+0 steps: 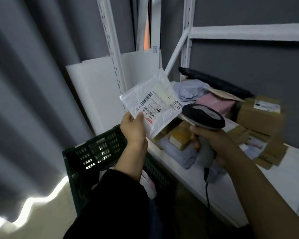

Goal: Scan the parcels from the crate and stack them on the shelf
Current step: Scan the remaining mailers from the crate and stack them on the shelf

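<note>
The left hand [133, 128] pinches a white poly-mailer parcel [151, 104] by its lower corner, label facing the camera, above a dark green crate [93, 152]. The right hand [212, 144] grips a corded barcode scanner [204, 116] just beside it. Boxes and mailers lie on the white shelf [274, 178].

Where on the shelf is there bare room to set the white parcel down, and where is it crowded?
Bare: the shelf at front right, between the flat cardboard and the front edge. Crowded: the back and middle, with boxes, a pink parcel and grey mailers piled together.
</note>
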